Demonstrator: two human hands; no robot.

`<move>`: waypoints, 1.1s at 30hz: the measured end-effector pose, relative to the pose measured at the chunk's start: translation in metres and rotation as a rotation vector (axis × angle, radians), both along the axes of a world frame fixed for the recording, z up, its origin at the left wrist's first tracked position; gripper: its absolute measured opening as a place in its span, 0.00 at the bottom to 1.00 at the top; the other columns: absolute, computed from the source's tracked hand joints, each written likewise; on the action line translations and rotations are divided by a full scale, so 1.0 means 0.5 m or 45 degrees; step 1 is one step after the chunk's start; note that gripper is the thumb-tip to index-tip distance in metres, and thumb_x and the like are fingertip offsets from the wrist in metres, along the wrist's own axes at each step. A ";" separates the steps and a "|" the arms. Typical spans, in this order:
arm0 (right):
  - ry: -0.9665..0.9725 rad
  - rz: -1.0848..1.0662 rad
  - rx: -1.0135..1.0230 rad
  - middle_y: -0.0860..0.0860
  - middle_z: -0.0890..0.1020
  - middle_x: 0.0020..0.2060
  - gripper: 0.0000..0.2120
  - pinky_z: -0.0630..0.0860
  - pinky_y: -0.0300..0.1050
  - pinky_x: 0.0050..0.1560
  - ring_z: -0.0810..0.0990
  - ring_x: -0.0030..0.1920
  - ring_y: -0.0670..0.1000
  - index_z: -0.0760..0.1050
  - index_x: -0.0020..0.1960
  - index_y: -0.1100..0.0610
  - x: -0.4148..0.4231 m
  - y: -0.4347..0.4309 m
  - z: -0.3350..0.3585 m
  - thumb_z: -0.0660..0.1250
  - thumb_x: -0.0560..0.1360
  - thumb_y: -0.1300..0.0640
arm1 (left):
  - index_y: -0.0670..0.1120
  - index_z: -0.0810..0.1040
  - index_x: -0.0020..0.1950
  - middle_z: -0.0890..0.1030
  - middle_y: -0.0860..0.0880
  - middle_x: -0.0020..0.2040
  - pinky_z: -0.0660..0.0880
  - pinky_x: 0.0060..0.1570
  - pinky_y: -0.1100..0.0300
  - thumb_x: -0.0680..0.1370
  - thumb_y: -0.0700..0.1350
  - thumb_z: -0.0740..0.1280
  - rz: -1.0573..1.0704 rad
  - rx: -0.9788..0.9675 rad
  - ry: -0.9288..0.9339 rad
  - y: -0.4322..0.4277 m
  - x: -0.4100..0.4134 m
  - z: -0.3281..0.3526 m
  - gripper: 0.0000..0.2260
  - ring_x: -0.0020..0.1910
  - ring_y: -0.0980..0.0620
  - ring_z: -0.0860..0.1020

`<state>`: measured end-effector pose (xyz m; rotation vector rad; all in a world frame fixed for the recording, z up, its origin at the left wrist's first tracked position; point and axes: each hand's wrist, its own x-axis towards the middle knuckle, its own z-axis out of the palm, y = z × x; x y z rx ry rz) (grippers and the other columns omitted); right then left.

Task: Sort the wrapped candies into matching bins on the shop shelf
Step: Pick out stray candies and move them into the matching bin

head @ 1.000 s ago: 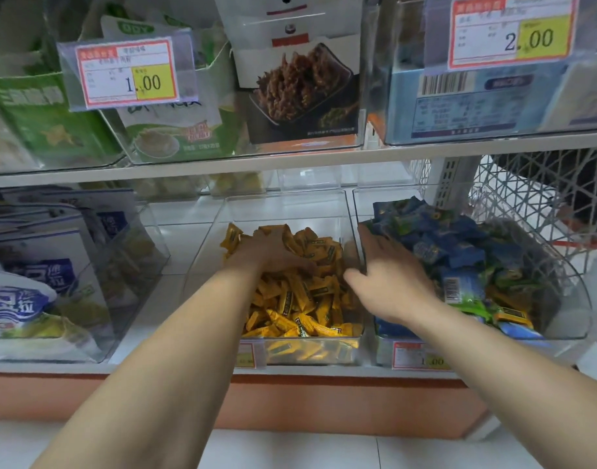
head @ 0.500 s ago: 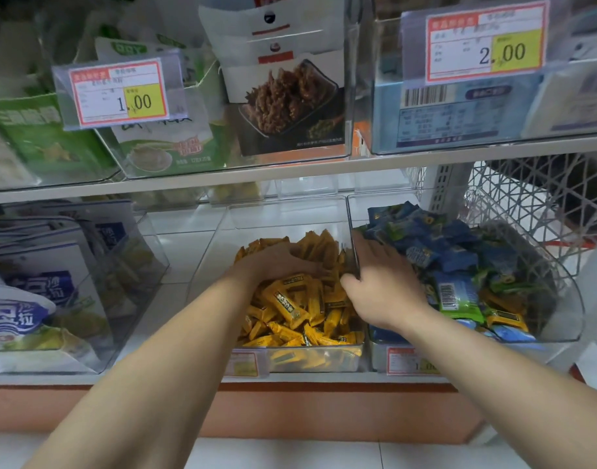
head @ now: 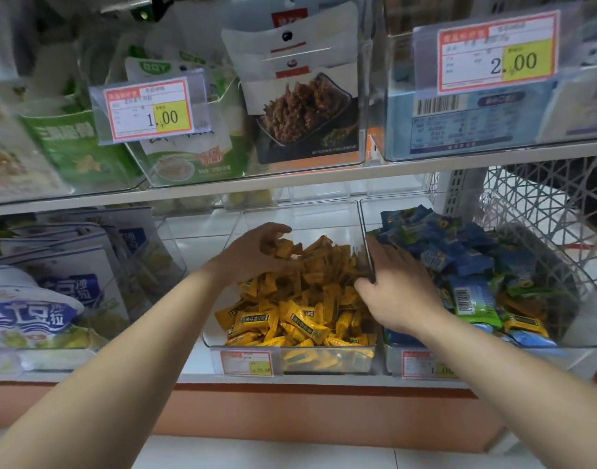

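A clear middle bin (head: 290,362) on the lower shelf holds a heap of yellow wrapped candies (head: 300,306). My left hand (head: 256,252) is raised over the back of the heap, fingers curled round a few yellow candies. To its right, a second clear bin (head: 588,299) is piled with blue and green wrapped candies (head: 459,252), with some yellow candies (head: 523,324) mixed in near its front. My right hand (head: 396,286) lies on the divider between the two bins, fingers spread over the blue pile's left edge and thumb on the yellow heap.
Large blue-and-white snack bags (head: 33,309) fill the bin to the left. The upper shelf (head: 290,184) hangs low over the bins, with green packs, a dark snack pouch (head: 300,106) and price tags. A white wire basket (head: 544,204) stands at the right.
My left hand has lifted off the yellow heap with candies in its fingers. My right hand has stayed on the divider. The camera has tilted down slightly.
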<state>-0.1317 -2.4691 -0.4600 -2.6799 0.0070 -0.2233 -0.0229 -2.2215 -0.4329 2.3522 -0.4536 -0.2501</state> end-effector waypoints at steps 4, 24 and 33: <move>0.009 0.005 0.009 0.53 0.76 0.59 0.24 0.72 0.55 0.61 0.73 0.61 0.58 0.65 0.68 0.54 -0.004 -0.004 0.003 0.61 0.75 0.47 | 0.67 0.66 0.68 0.78 0.63 0.55 0.74 0.41 0.69 0.72 0.44 0.75 -0.169 0.319 0.118 0.009 -0.006 0.010 0.33 0.49 0.62 0.80; -0.013 -0.009 -0.009 0.52 0.75 0.63 0.28 0.72 0.57 0.63 0.72 0.63 0.57 0.61 0.74 0.53 -0.001 0.000 0.000 0.61 0.76 0.46 | 0.53 0.76 0.66 0.77 0.47 0.64 0.74 0.58 0.49 0.45 0.85 0.61 0.027 0.697 0.298 -0.138 0.086 -0.097 0.57 0.57 0.46 0.76; -0.013 -0.023 0.010 0.51 0.75 0.62 0.27 0.72 0.57 0.63 0.73 0.62 0.58 0.63 0.72 0.52 -0.005 0.002 0.003 0.61 0.75 0.46 | 0.64 0.82 0.47 0.82 0.55 0.54 0.75 0.60 0.50 0.60 0.67 0.71 -0.096 0.002 0.248 -0.151 0.020 -0.058 0.18 0.55 0.52 0.79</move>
